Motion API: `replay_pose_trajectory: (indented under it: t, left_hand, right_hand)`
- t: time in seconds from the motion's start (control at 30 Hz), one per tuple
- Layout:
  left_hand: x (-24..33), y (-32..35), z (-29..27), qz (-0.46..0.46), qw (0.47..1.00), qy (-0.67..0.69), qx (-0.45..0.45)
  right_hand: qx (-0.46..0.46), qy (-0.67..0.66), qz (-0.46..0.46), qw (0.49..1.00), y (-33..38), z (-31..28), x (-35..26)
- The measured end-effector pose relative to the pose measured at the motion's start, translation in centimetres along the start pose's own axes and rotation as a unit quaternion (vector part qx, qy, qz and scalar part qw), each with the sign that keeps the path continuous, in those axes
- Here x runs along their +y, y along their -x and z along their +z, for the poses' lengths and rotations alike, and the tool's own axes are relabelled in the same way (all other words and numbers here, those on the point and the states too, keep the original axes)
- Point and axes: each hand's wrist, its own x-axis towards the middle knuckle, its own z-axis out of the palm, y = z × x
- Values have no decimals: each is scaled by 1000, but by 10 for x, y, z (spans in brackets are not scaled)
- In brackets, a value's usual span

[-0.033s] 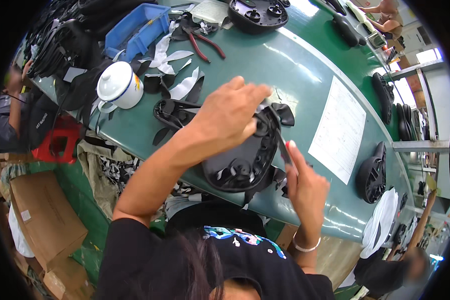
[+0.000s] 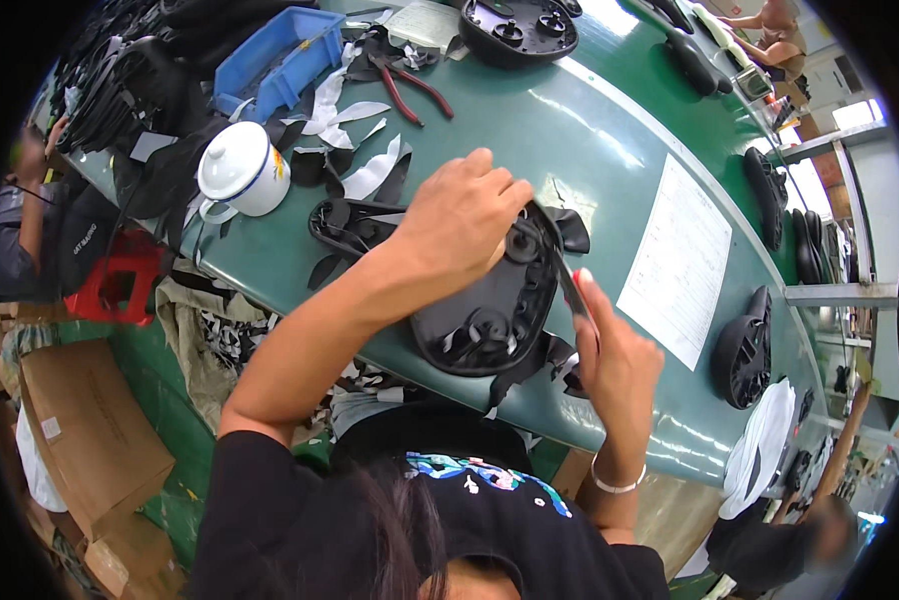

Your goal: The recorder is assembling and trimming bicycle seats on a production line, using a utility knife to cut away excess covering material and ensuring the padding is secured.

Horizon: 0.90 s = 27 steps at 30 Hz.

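Note:
A black bicycle saddle [image 2: 475, 310] lies underside up at the table's near edge, its hollow plastic base and round mounts showing. Across its narrower part reaches my left hand [image 2: 462, 215], fingers curled down at the far right rim. What its fingertips pinch is mostly hidden, but they appear closed on the saddle's edge. My right hand [image 2: 618, 362] grips a knife [image 2: 573, 292] with some red on its handle, the thin blade lying along the saddle's right rim. Black cover flaps [image 2: 570, 230] stick out beyond that rim.
Red-handled pliers [image 2: 410, 90], fabric scraps [image 2: 375, 172], a lidded white mug [image 2: 245, 172] and a blue bin [image 2: 280, 65] stand to the left. A paper sheet [image 2: 678, 260] and another saddle [image 2: 742, 350] lie right. One more saddle [image 2: 518, 35] sits at the back.
My left fingers have settled slightly lower and to the left at the rim. My right hand and the knife have shifted only a little; the saddle is tilted slightly differently.

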Motion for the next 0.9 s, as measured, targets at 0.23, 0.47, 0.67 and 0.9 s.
replay_pose_trajectory:
  t: [0.23,0.47,0.67,0.9]
  left_hand:
    - [-42,-3,23,-373,876,225,208]
    - [17,41,-34,-469,719,511,40]
    - [-29,49,-85,-59,823,563,52]
    - [-52,12,-93,-204,811,544,-74]
  right_hand:
    - [-67,35,-1,997,28,-9,-26]
    - [-118,39,-149,981,-69,-29,48]
    - [-120,83,-223,964,-61,-38,34]
    - [-122,79,-78,986,14,-46,25]
